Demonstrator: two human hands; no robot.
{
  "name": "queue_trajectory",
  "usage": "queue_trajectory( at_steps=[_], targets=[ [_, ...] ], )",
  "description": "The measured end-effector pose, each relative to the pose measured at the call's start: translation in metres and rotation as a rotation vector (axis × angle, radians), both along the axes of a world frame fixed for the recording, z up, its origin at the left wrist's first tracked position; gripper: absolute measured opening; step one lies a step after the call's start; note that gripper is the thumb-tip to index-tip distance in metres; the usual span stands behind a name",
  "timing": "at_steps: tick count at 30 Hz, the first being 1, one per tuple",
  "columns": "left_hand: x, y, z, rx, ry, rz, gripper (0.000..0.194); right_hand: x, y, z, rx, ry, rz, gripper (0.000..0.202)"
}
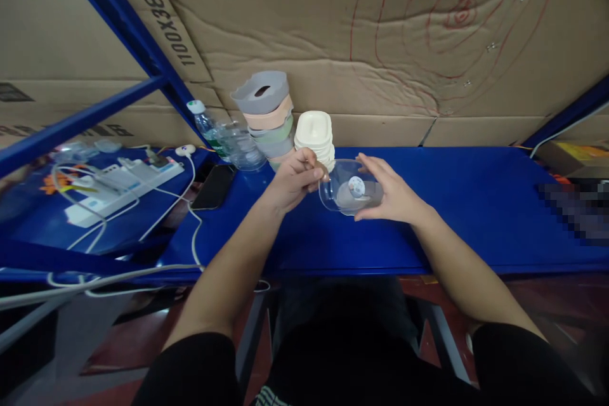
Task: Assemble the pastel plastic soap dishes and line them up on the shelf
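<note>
Between my hands, above the blue tabletop, is a clear plastic container (343,202) with a round white sticker (356,187). My left hand (295,181) pinches its left edge with thumb and fingers. Around its right side curves my right hand (392,193), thumb below and fingers above, gripping it. Just behind the container stands a stack of cream-coloured lids or shallow boxes (314,129). Left of that rises a taller stack of grey, peach and green plastic bins (269,115), the top one with an oval handle hole.
A plastic bottle (204,124) and clear plastic cups or containers (245,146) stand left of the stacks. A black phone (214,187) lies by a white power strip (124,193) with trailing cables. Cardboard (380,38) backs the blue table (476,209).
</note>
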State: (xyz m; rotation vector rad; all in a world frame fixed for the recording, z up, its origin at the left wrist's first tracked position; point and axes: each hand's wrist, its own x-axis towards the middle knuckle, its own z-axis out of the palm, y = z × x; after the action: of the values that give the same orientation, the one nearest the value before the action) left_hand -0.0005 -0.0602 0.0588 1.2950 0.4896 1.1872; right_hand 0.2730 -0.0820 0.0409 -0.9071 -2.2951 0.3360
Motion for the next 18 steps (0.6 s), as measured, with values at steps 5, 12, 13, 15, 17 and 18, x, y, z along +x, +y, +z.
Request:
queue_trajectory(
  at_steps=[5,12,13,15,17,18],
  targets=[
    [0.02,0.021,-0.033,-0.099,0.161,0.093,0.039,0.016,0.006,0.005,-0.115,-0.142,-0.164,0.119],
    [0.03,0.027,-0.063,0.166,0.755,0.237,0.032,0.03,0.014,-0.001,-0.239,-0.422,-0.267,0.113],
    [0.03,0.024,-0.063,0.242,0.851,0.248,0.036,0.03,0.015,-0.003,-0.244,-0.439,-0.268,0.112],
    [0.029,0.02,-0.063,0.357,1.001,0.266,0.041,0.029,0.015,-0.005,-0.251,-0.453,-0.27,0.111],
    [0.027,0.018,-0.062,0.412,1.069,0.26,0.041,0.029,0.015,-0.006,-0.268,-0.458,-0.276,0.109],
    [0.027,0.017,-0.061,0.423,1.082,0.25,0.041,0.028,0.015,-0.006,-0.28,-0.459,-0.279,0.11]
  ],
)
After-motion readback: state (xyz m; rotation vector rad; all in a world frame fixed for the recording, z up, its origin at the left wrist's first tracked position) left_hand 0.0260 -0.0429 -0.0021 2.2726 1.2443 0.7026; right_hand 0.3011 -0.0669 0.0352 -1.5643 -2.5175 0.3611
